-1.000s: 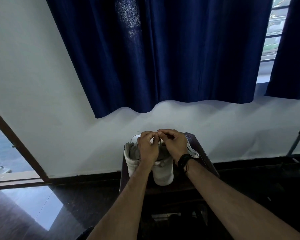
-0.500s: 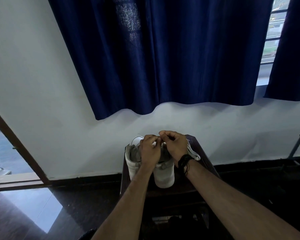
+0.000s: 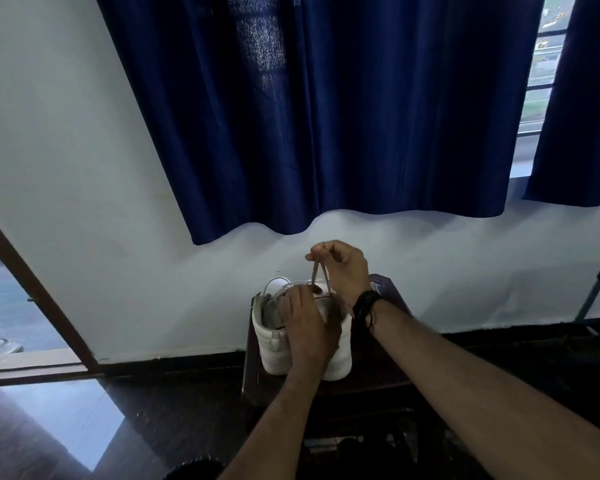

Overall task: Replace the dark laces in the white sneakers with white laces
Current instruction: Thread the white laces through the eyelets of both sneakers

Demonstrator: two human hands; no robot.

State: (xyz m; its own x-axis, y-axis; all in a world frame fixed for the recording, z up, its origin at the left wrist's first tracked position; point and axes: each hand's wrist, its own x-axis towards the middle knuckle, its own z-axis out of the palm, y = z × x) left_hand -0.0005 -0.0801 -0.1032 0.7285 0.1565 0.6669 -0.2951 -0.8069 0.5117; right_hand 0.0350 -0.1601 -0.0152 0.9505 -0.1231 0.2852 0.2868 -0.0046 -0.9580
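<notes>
Sneakers (image 3: 274,344) sit under the flat left hand (image 3: 307,327); right hand (image 3: 343,268) pinches a lace (image 3: 315,273).

Both forearms bare to frame edge, no sleeves. R wrist: bundle of thin black cord bracelets (image 3: 367,305), several strands, loose ends hanging. L wrist: nothing worn. No rings or watch visible; fingernails short where seen.

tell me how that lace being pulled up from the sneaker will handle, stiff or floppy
Likely floppy: the lace only runs straight where the right hand pinches and pulls it taut. Probably light, since fingertips alone lift it. The left hand resting on the sneaker suggests the pull could tip it.
</notes>
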